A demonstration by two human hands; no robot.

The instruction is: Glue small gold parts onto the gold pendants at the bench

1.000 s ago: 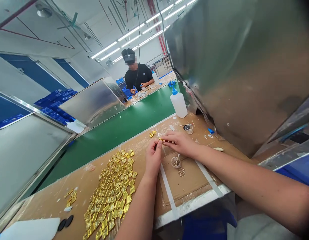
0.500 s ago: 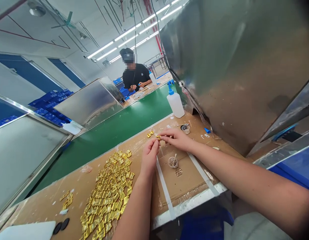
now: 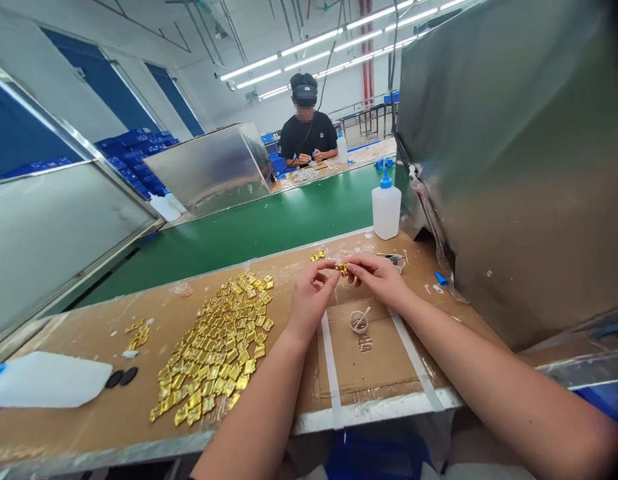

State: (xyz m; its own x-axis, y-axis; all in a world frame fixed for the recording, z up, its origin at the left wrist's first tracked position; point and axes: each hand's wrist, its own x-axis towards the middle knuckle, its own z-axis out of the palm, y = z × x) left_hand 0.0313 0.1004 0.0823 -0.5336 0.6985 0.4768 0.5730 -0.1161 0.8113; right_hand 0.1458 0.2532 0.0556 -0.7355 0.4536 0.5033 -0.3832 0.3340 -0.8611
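Observation:
A small shiny gold piece (image 3: 342, 269) is pinched between the fingertips of both hands, above the cardboard-covered bench. My left hand (image 3: 313, 297) grips it from the left with thumb and forefinger; my right hand (image 3: 377, 277) holds its right side. The piece is too small to make out its detail. Just behind my left hand lie a few similar gold pieces (image 3: 318, 255). A wide spread of small gold, roughly rectangular pieces (image 3: 229, 347) covers the bench to the left. Below my hands stands a small clear cup (image 3: 359, 323) with a cotton swab (image 3: 365, 313) leaning in it.
A white bottle with a blue cap (image 3: 387, 210) stands at the back, beside a large metal panel (image 3: 489, 187). Another white bottle (image 3: 53, 380) lies at left near two black discs (image 3: 121, 378). Beyond a green belt (image 3: 249, 220) sits a person (image 3: 309, 133).
The camera view has levelled and swung, so the scene appears shifted. Both hands stay together at the gold piece; my left forefinger is now extended to it.

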